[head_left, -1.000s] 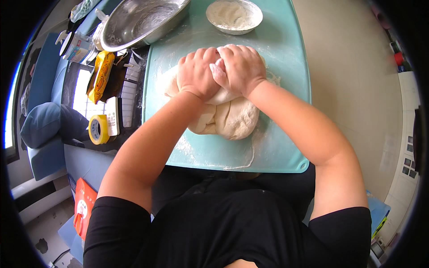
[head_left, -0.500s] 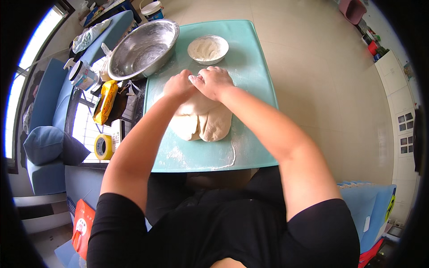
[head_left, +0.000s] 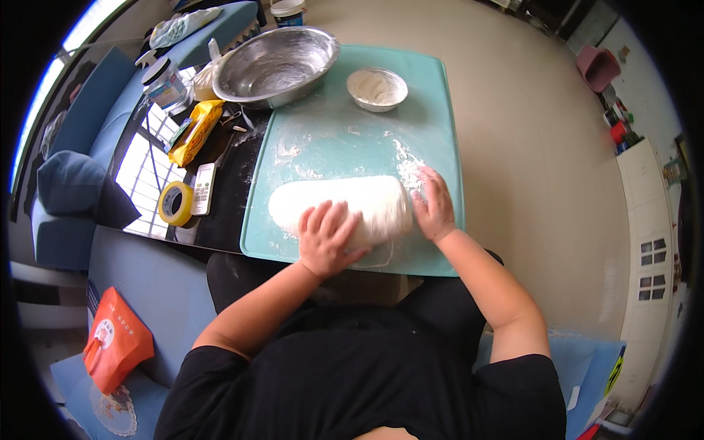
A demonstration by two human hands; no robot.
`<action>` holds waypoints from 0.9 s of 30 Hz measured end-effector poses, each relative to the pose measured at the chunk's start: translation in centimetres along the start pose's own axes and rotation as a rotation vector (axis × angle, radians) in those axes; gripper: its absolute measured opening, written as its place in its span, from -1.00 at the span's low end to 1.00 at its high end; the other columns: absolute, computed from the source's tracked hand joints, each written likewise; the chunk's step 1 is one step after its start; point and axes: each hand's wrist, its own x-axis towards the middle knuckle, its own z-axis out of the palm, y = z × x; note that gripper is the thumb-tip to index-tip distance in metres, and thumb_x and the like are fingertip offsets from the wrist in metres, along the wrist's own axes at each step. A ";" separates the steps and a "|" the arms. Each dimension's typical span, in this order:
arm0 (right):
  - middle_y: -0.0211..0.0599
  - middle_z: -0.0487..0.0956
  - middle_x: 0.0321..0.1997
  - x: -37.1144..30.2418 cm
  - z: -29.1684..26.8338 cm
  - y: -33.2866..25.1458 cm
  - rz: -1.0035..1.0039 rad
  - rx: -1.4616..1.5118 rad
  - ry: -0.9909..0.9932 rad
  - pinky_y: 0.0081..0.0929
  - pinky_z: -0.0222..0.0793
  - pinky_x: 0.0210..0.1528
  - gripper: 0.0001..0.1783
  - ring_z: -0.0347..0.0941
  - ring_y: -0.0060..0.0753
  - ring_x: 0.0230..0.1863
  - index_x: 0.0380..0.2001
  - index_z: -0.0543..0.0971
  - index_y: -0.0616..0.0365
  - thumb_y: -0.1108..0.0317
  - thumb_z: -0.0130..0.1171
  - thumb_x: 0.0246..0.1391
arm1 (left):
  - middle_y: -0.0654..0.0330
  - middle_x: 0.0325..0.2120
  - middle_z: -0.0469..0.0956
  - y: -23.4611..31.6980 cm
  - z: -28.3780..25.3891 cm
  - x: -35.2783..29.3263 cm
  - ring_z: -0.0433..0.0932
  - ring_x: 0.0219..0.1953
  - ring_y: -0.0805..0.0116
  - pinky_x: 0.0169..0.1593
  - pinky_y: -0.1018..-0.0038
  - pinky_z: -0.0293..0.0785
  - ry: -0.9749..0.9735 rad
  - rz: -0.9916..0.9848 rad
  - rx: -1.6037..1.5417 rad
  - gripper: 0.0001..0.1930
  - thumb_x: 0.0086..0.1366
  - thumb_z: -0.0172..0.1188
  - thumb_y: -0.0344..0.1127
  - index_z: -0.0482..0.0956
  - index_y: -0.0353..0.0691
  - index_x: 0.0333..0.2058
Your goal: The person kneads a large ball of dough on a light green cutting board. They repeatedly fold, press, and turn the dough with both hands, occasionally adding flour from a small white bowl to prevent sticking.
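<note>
pale floor runs along the right of a teal mat, which sits on a black table that shows to the mat's left. dough, a smooth white log, lies on the near half of the mat. its long axis runs left to right across the mat, one blunt end pointing to the mat's left edge, the other to its right. the left hand is open, fingers apart, laid on the dough's near side. the right hand, also open, is at the dough's right end; i cannot tell whether it touches. a steel bowl overlaps the mat's far left corner; a small bowl of flour stands on the mat's far part. left of the mat, a yellow packet has dark lettering and a jar a blue-and-white label, both too small to read. an orange bag, beyond the mat's near left corner, carries a round white emblem and small pale characters.
</note>
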 end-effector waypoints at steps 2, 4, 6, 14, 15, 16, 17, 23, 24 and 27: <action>0.01 0.26 0.23 -1.1 1.3 3.8 0.211 -0.240 -0.137 -0.15 -0.02 0.33 -0.43 0.11 0.04 0.29 0.11 0.30 0.23 0.13 0.01 0.09 | 0.11 0.01 0.39 -0.3 0.8 -3.1 0.30 0.09 0.05 0.19 0.07 0.05 0.090 0.072 0.012 -0.38 -0.06 0.24 0.17 0.47 0.06 -0.01; -0.02 0.05 0.38 -0.7 2.8 5.9 0.334 -0.363 -0.306 -0.19 -0.26 0.42 -0.29 -0.14 -0.03 0.42 0.25 0.13 0.23 0.01 -0.09 0.16 | 0.13 0.00 0.39 -0.7 1.5 -5.1 0.30 0.09 0.09 0.20 0.07 0.04 0.146 0.155 0.040 -0.44 -0.01 0.20 0.15 0.45 0.12 -0.02; -0.05 -0.02 0.42 1.4 4.8 5.9 0.394 -0.436 -0.394 -0.20 -0.36 0.44 -0.24 -0.23 -0.07 0.45 0.29 0.07 0.22 -0.05 -0.13 0.18 | 0.22 -0.01 0.39 -0.9 2.4 -6.0 0.32 0.06 0.16 0.18 0.11 0.07 0.229 0.202 0.060 -0.50 0.04 0.16 0.09 0.38 0.21 -0.01; -0.12 -0.02 0.43 12.2 13.8 -0.5 0.245 0.237 -0.840 -0.32 -0.38 0.43 -0.27 -0.23 -0.18 0.46 0.28 0.16 0.21 -0.14 -0.33 0.27 | 0.28 0.02 0.37 -1.0 2.4 -6.1 0.31 0.06 0.23 0.16 0.16 0.09 0.153 0.169 0.028 -0.52 0.08 0.12 0.12 0.36 0.29 0.01; -0.14 0.02 0.42 13.4 13.0 -2.3 0.345 0.577 -0.962 -0.36 -0.37 0.42 -0.29 -0.21 -0.22 0.46 0.26 0.20 0.21 -0.13 -0.33 0.28 | 0.28 0.02 0.37 -1.1 2.3 -6.2 0.30 0.07 0.23 0.16 0.15 0.08 0.138 0.159 0.025 -0.50 0.06 0.13 0.14 0.37 0.29 0.01; -0.15 0.05 0.41 14.3 12.1 -3.7 0.448 0.917 -1.068 -0.39 -0.36 0.42 -0.31 -0.18 -0.25 0.45 0.24 0.25 0.21 -0.12 -0.34 0.29 | 0.27 0.02 0.37 -1.2 2.1 -6.2 0.30 0.07 0.22 0.16 0.15 0.08 0.125 0.152 0.019 -0.47 0.04 0.14 0.17 0.37 0.29 0.02; -0.17 0.10 0.39 14.6 11.5 -4.1 0.427 0.909 -1.022 -0.42 -0.33 0.41 -0.32 -0.14 -0.28 0.44 0.22 0.27 0.21 -0.11 -0.33 0.29 | 0.27 0.03 0.37 -1.1 2.1 -6.1 0.30 0.08 0.22 0.16 0.15 0.07 0.115 0.149 0.010 -0.45 0.01 0.15 0.19 0.37 0.29 0.02; -0.25 0.30 0.27 12.8 5.4 -2.7 0.447 0.785 -0.887 -0.46 -0.11 0.35 -0.43 0.10 -0.39 0.31 0.18 0.33 0.22 0.02 -0.26 0.32 | 0.22 0.01 0.38 -1.9 1.6 -2.0 0.32 0.05 0.16 0.10 0.11 0.13 -0.011 0.095 -0.067 -0.34 -0.14 0.23 0.25 0.43 0.21 0.00; -0.26 0.33 0.24 12.1 4.3 -2.5 0.499 0.789 -0.878 -0.46 -0.08 0.34 -0.44 0.13 -0.40 0.29 0.17 0.34 0.23 0.03 -0.24 0.32 | 0.22 0.00 0.39 -2.3 1.5 -0.3 0.33 0.03 0.15 0.08 0.12 0.15 -0.028 0.076 -0.079 -0.33 -0.16 0.24 0.26 0.44 0.19 -0.01; -0.21 0.43 0.13 10.0 2.1 -1.6 0.530 0.706 -0.690 -0.50 0.12 0.22 -0.47 0.29 -0.41 0.16 0.10 0.39 0.27 0.05 -0.16 0.30 | 0.26 -0.08 0.43 -3.8 1.9 5.9 0.37 -0.01 0.18 0.08 0.21 0.21 -0.168 -0.003 -0.171 -0.29 -0.23 0.32 0.20 0.46 0.12 -0.03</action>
